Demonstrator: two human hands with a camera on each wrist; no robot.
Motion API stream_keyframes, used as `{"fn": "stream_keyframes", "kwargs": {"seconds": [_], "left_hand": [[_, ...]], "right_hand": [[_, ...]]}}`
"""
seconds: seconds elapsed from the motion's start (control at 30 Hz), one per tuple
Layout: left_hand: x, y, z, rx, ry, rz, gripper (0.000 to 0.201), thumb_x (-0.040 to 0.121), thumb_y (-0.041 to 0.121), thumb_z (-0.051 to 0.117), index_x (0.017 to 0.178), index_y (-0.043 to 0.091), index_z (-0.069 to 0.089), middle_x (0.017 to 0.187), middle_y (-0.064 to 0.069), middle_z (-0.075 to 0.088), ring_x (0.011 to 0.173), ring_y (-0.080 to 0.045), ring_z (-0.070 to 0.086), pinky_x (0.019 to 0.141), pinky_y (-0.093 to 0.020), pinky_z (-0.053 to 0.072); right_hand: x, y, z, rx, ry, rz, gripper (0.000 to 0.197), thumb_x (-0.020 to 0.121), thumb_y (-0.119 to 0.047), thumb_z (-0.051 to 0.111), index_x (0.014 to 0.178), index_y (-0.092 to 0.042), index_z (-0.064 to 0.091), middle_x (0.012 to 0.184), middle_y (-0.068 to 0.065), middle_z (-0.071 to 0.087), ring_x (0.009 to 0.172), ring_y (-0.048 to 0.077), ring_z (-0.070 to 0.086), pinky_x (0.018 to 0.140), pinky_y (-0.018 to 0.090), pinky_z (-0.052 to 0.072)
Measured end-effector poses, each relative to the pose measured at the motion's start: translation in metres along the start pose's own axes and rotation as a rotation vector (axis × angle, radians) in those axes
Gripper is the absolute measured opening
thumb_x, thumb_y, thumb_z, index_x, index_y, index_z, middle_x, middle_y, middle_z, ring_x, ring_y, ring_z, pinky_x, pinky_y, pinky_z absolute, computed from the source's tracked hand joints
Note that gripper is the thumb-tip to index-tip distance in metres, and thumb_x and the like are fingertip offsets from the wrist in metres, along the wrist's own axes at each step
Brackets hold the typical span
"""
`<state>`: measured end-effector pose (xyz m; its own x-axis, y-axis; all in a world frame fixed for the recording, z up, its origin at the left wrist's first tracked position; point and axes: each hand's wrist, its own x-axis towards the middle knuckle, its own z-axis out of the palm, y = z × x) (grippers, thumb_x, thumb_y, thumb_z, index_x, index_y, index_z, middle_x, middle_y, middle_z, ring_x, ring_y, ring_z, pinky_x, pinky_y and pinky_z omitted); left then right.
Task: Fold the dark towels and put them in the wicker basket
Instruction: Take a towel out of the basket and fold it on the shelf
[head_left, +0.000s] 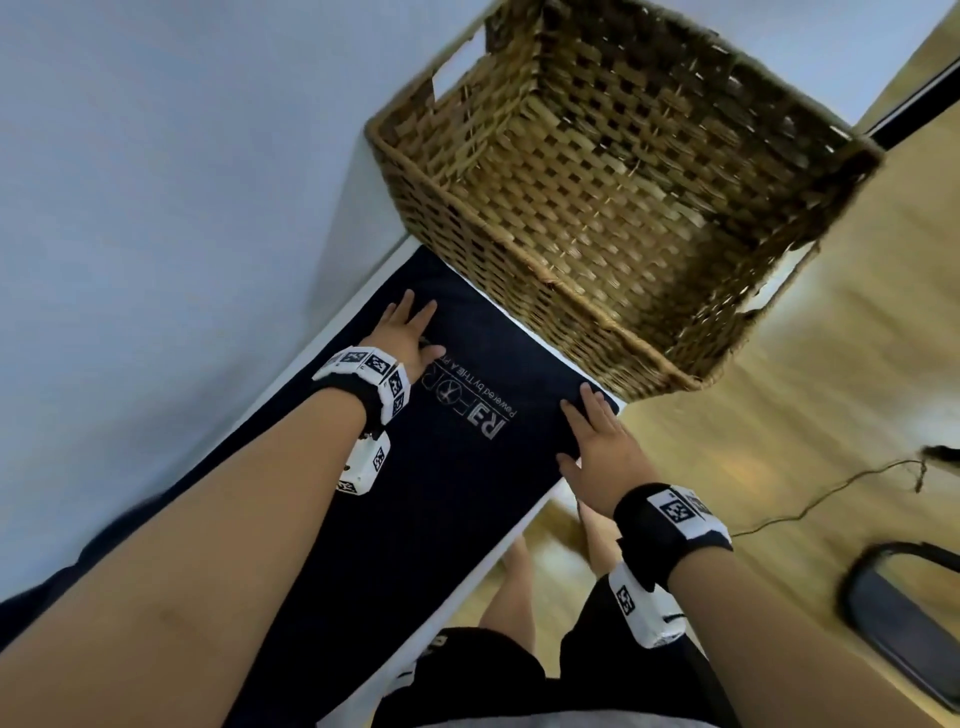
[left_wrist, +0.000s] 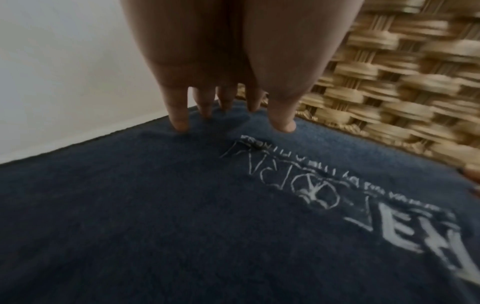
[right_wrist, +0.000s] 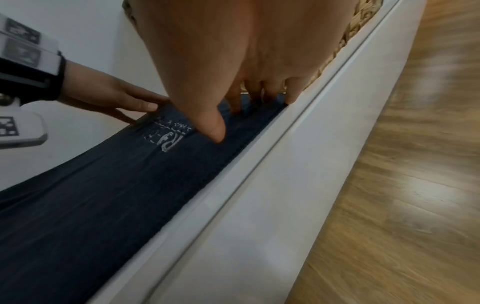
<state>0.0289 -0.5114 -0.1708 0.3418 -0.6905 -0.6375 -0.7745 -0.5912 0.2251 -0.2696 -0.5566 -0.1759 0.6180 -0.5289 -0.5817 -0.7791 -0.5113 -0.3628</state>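
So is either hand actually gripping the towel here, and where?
Neither grips it. The left hand and right hand lie flat with straight fingers on the dark towel, at its two corners nearest the basket.

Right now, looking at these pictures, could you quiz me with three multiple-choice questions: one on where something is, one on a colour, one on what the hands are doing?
1. Where is the wicker basket?
A. on the floor
B. on the white surface, past the towel's far end
C. on a chair

2. What colour is the towel?
A. dark navy
B. red
C. yellow

3. How do the hands lie?
A. clenched
B. flat on the towel
C. inside the basket

Answers: B, the basket stands beyond the towel. A, navy cloth with white lettering. B, the left hand and right hand press it with straight fingers.
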Motion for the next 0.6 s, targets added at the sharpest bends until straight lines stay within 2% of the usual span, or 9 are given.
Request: {"fn": "stream_keyframes", "kwargs": {"seconds": [0.13, 0.2, 0.27, 0.37, 0.47, 0.53, 0.6], "left_hand": [[-0.054, -0.011, 0.004, -0.279, 0.228, 0.021, 0.061, 0.100, 0.028, 0.050, 0.154, 0.022, 0.022, 0.163, -0.005, 0.008, 0.149, -0.022, 0.016, 0.118, -0.033, 0.020], [-0.096, -0.024, 0.012, -0.361, 0.288, -0.004, 0.058, 0.099, 0.027, 0.052, 0.152, 0.020, 0.029, 0.161, -0.004, 0.020, 0.146, -0.019, 0.024, 0.114, -0.026, 0.018], [-0.146, -0.042, 0.027, -0.412, 0.330, -0.078, 0.052, 0.099, 0.024, 0.053, 0.148, 0.018, 0.038, 0.154, -0.005, 0.037, 0.140, -0.018, 0.037, 0.111, -0.024, 0.023], [-0.230, -0.068, 0.059, -0.515, 0.440, -0.264, 0.035, 0.098, 0.016, 0.052, 0.133, 0.016, 0.055, 0.128, -0.005, 0.062, 0.113, -0.016, 0.059, 0.097, -0.021, 0.038], [-0.311, -0.086, 0.097, -0.543, 0.589, -0.522, 0.024, 0.096, 0.012, 0.053, 0.117, 0.013, 0.064, 0.105, -0.004, 0.070, 0.093, -0.017, 0.062, 0.087, -0.022, 0.041], [-0.353, -0.093, 0.124, -0.530, 0.657, -0.692, 0.020, 0.093, 0.010, 0.055, 0.110, 0.010, 0.066, 0.097, -0.008, 0.070, 0.091, -0.023, 0.063, 0.086, -0.026, 0.041], [-0.385, -0.096, 0.151, -0.554, 0.675, -0.846, 0.020, 0.091, 0.009, 0.056, 0.108, 0.008, 0.066, 0.098, -0.012, 0.070, 0.096, -0.029, 0.063, 0.089, -0.030, 0.041]], "right_hand": [[-0.020, -0.004, -0.012, 0.157, 0.046, -0.029, 0.066, 0.097, -0.031, 0.055, 0.155, -0.028, 0.023, 0.165, -0.002, 0.001, 0.147, 0.019, 0.024, 0.116, 0.029, 0.028], [-0.033, -0.010, -0.012, 0.182, 0.039, -0.067, 0.061, 0.098, -0.028, 0.054, 0.153, -0.030, 0.028, 0.165, -0.005, 0.005, 0.148, 0.016, 0.024, 0.113, 0.023, 0.026], [-0.046, -0.020, -0.009, 0.180, 0.016, -0.115, 0.056, 0.098, -0.026, 0.054, 0.151, -0.030, 0.034, 0.164, -0.003, 0.015, 0.149, 0.013, 0.021, 0.113, 0.019, 0.021], [-0.066, -0.043, -0.003, 0.196, -0.009, -0.220, 0.046, 0.098, -0.023, 0.054, 0.144, -0.027, 0.048, 0.157, -0.001, 0.034, 0.146, 0.013, 0.029, 0.115, 0.022, 0.021], [-0.082, -0.069, 0.005, 0.229, -0.058, -0.373, 0.034, 0.097, -0.019, 0.055, 0.131, -0.023, 0.061, 0.143, -0.001, 0.053, 0.136, 0.013, 0.043, 0.111, 0.021, 0.029], [-0.090, -0.087, 0.013, 0.255, -0.077, -0.460, 0.028, 0.096, -0.016, 0.056, 0.121, -0.021, 0.067, 0.130, -0.002, 0.062, 0.124, 0.013, 0.053, 0.103, 0.018, 0.036], [-0.099, -0.106, 0.022, 0.269, -0.117, -0.521, 0.024, 0.095, -0.015, 0.056, 0.115, -0.021, 0.069, 0.119, -0.005, 0.066, 0.113, 0.010, 0.058, 0.094, 0.016, 0.039]]}}
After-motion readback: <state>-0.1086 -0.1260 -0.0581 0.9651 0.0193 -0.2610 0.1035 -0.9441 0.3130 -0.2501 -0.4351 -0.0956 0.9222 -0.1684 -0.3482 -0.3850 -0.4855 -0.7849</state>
